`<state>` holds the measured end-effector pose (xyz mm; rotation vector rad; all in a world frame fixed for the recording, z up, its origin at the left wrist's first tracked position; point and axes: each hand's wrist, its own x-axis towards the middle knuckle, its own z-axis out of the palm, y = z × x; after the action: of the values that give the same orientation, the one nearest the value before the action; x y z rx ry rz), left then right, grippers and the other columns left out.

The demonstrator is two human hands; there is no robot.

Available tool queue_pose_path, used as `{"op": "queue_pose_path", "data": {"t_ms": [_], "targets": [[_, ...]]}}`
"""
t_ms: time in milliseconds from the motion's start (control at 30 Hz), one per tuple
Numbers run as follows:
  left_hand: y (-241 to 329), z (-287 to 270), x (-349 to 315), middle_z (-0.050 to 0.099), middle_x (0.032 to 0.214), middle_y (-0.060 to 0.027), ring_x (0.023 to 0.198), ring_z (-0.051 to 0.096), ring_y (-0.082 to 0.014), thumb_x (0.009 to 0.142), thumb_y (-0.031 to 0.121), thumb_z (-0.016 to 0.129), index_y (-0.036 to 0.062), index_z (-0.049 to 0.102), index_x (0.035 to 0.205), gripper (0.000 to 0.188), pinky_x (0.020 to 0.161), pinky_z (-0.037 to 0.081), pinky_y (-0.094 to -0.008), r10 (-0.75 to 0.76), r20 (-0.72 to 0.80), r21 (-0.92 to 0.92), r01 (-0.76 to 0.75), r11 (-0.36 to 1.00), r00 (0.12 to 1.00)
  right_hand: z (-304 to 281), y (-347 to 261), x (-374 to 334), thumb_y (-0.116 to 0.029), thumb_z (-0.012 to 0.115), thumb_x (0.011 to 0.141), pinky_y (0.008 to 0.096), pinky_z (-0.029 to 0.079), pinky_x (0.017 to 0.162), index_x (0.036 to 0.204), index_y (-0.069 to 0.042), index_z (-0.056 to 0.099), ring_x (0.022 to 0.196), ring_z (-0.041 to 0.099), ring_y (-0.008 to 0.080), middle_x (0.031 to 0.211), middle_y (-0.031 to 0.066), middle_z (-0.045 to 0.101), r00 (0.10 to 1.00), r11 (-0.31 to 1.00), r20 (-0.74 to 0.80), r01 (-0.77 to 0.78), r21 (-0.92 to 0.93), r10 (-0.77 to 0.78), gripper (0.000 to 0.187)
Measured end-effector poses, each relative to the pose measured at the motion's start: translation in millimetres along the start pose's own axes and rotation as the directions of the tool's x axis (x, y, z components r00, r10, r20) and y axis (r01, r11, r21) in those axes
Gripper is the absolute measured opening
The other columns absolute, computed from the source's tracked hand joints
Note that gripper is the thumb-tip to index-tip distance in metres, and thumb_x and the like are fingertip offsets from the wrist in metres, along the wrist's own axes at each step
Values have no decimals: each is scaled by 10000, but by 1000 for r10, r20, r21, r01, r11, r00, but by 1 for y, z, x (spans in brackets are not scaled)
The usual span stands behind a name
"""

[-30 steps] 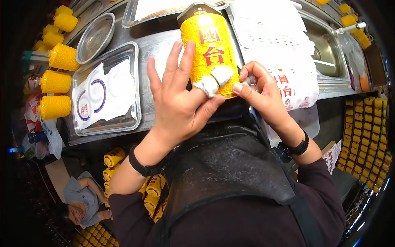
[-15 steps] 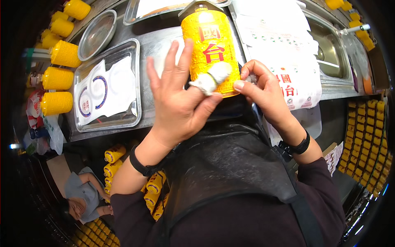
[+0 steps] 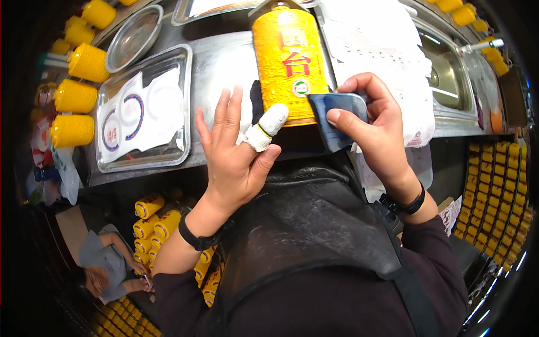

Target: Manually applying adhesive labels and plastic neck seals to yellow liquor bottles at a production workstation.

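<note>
A yellow textured bottle (image 3: 289,62) with red characters lies on the bench, its neck pointing away from me. On its lower part sits a small round green-and-white label (image 3: 301,87). My left hand (image 3: 238,149) is just left of the bottle's base, fingers spread and holding nothing. White cloth (image 3: 273,119) wraps its index finger, bound with a dark and yellow band. My right hand (image 3: 373,121) pinches a flat blue sheet-like piece (image 3: 336,121) between thumb and fingers, at the bottle's lower right corner. What exactly this piece is cannot be made out.
Left of the bottle is a metal tray (image 3: 188,106) with white label sheets, a round metal bowl (image 3: 135,39) behind it. White printed sheets (image 3: 370,45) lie right, beside a sink (image 3: 449,73). Yellow bottles (image 3: 74,95) line the left. Another person (image 3: 106,258) sits at lower left.
My left hand has drawn back from the bottle, and the round label shows where the wrapped finger was. The blue piece is now raised in my right hand beside the bottle.
</note>
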<state>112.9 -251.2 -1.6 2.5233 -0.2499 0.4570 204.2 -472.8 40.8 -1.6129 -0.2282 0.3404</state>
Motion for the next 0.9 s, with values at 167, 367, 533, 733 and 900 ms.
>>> {"op": "queue_pose_path", "data": {"t_ms": [167, 367, 533, 733, 900], "targets": [[-5, -6, -3, 329, 1468, -245, 1372, 278, -396, 872, 363, 610, 167, 680, 1158, 354, 1084, 17, -597, -41, -29, -11, 41, 999, 999, -4, -2, 1, 10, 670, 781, 197, 483, 665, 1008, -15, 532, 755, 581, 56, 865, 33, 609, 971, 984, -165, -179, -12, 174, 266], [10, 1, 25, 344, 1470, -222, 1370, 282, -392, 873, 356, 605, 172, 693, 1125, 324, 1062, 46, -625, 90, -80, -78, -96, 992, 993, -1, -4, -5, -4, 682, 802, 186, 479, 670, 1036, -20, 536, 774, 570, 39, 889, 16, 597, 999, 999, 6, 50, -16, -50, 277], [8, 0, 40, 338, 1479, -202, 1394, 251, -373, 887, 335, 588, 125, 688, 1126, 334, 1093, 14, -584, 69, -86, -19, -71, 997, 994, 1, -13, 5, 32, 675, 786, 202, 484, 705, 1054, -11, 529, 807, 573, 59, 937, 18, 593, 985, 992, -162, -73, -103, 56, 308], [1, 1, 34, 367, 1455, -212, 1361, 303, -388, 869, 359, 606, 164, 712, 1050, 287, 1058, 59, -641, 80, -109, -14, -82, 997, 991, 13, -21, 14, 67, 669, 746, 243, 472, 809, 1031, -17, 571, 869, 599, 135, 883, 43, 619, 895, 846, -44, 403, -351, -444, 313], [0, -6, 5, 294, 1497, -215, 1385, 264, -384, 883, 306, 580, 147, 634, 1228, 383, 1088, 60, -592, -32, -39, -39, 30, 999, 999, 15, -31, 15, 51, 680, 570, 362, 455, 723, 870, -113, 671, 780, 587, 261, 843, 37, 648, 590, 185, 487, 738, -648, -644, 342]]}}
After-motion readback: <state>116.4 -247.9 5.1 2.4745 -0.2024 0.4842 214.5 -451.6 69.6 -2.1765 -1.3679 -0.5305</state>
